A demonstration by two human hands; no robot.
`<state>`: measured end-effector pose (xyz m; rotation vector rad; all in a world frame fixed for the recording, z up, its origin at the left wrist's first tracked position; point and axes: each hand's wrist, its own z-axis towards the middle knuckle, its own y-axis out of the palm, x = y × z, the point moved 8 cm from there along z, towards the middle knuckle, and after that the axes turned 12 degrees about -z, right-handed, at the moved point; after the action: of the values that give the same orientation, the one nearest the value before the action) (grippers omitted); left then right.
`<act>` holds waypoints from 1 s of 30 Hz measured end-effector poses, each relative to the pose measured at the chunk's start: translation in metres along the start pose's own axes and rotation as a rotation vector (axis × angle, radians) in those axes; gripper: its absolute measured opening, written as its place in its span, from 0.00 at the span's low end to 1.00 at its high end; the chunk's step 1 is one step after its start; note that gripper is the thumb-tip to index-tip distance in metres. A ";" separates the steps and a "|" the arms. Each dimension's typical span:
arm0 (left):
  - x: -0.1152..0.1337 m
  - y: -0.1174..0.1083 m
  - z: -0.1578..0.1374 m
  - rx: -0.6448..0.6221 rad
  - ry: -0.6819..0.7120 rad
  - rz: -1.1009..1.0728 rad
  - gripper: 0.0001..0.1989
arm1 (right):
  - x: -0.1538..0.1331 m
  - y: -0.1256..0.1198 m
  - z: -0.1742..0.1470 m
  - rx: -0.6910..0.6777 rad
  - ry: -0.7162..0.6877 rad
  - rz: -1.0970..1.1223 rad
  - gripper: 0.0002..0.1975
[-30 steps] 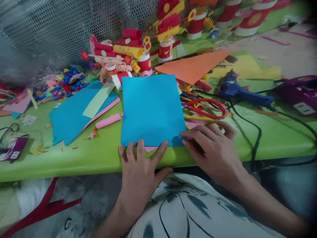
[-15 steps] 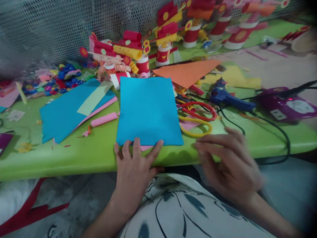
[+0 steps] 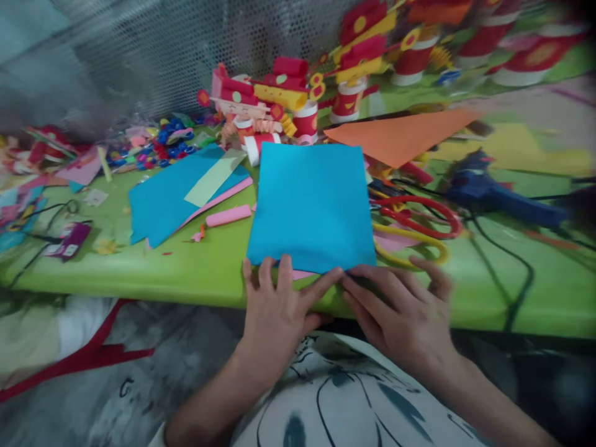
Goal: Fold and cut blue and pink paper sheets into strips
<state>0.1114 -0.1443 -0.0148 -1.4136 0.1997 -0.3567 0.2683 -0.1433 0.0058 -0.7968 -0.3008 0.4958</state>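
No text is legible; one yellow cutout (image 3: 317, 87) resembles an 8.

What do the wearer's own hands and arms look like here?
Left hand and right hand: no gloves, rings or watch visible; forearms bare. A pale cloth edge, perhaps a sleeve, shows by the left forearm. The white garment has dark leaf shapes.

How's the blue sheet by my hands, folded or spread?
Spread: the blue sheet shows a broad face, far corners apart. I can't tell whether its near edge curls at your left hand and right hand.
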 end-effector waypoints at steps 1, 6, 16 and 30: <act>0.000 0.000 0.001 -0.012 -0.002 0.000 0.53 | 0.000 0.001 0.000 0.004 -0.019 -0.008 0.09; -0.004 0.003 0.002 -0.015 -0.032 0.003 0.51 | 0.005 0.008 -0.002 0.025 -0.056 0.019 0.10; -0.042 -0.004 -0.016 0.075 -0.106 0.038 0.48 | 0.012 0.014 -0.009 -0.030 0.078 0.070 0.10; -0.091 -0.022 -0.040 0.128 -0.294 -0.046 0.50 | 0.013 0.014 -0.011 -0.048 0.077 0.057 0.11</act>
<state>0.0107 -0.1509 -0.0063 -1.3274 -0.0947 -0.1927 0.2794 -0.1348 -0.0111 -0.8707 -0.2198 0.5119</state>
